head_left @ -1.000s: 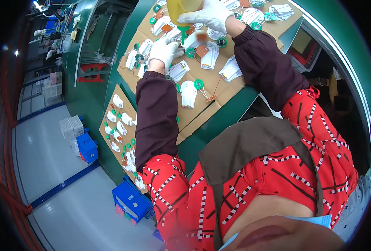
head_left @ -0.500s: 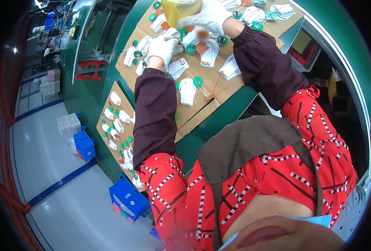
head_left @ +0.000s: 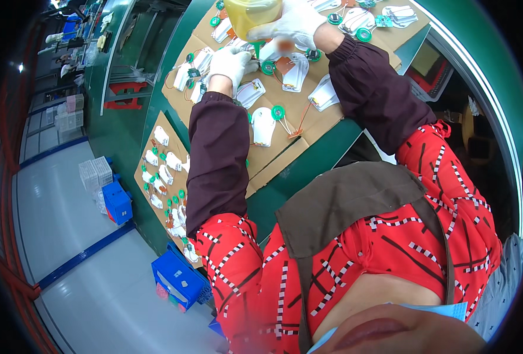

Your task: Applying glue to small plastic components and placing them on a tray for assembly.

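Your right hand, in a white glove, is closed around the yellow bottle at the far side of the cardboard sheet. The bottle is upside down, its green nozzle pointing toward the board, and it sits to the left of your right hand and just beyond your left one. Your left hand, gloved too, lies low over the board with its fingers bent, their tips near the nozzle; whether they grip anything you cannot tell from here, since the glove hides it. Just right of those fingertips lies a green disc, and farther right, on the near side of your right hand, a white piece. Nearer to you, another white piece lies with a wired green disc at its right. More such pieces spread left and right across the sheet, which rests on a green table. To the left of your left sleeve, a smaller board carries similar pieces and discs.
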`<state>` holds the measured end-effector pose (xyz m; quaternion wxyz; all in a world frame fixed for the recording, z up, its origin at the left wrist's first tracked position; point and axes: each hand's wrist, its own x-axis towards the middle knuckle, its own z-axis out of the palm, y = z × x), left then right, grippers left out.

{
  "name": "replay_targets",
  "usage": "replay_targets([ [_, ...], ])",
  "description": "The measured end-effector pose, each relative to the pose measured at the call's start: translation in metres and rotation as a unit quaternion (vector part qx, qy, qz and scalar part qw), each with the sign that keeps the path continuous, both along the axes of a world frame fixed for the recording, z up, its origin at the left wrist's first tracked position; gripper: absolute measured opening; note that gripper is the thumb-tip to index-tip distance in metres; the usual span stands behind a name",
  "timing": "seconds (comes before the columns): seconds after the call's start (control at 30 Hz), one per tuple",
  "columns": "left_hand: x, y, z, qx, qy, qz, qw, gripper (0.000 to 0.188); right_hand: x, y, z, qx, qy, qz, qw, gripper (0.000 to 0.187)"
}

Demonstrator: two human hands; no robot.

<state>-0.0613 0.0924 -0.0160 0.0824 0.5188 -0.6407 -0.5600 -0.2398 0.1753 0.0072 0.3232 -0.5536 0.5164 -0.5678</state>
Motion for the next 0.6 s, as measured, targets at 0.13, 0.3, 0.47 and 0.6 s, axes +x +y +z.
replay_targets([
  [0.13, -0.002, 0.002, 0.003, -0.004, -0.011, 0.001, 1.000, 0.025, -0.002, -0.001, 0.000, 0.010, 0.000, 0.005, 1.000, 0.069],
  [0.3, 0.001, 0.002, 0.002, -0.005, -0.010, 0.005, 1.000, 0.027, 0.001, 0.002, 0.008, 0.061, 0.049, -0.013, 0.997, 0.069],
  [0.47, -0.003, 0.005, 0.006, 0.002, -0.008, 0.011, 1.000, 0.028, 0.001, -0.005, -0.004, 0.012, -0.100, -0.005, 0.995, 0.075],
  [0.6, -0.001, 0.005, 0.006, -0.002, -0.005, 0.006, 1.000, 0.028, 0.003, -0.003, -0.001, -0.001, -0.051, -0.032, 0.998, 0.076],
])
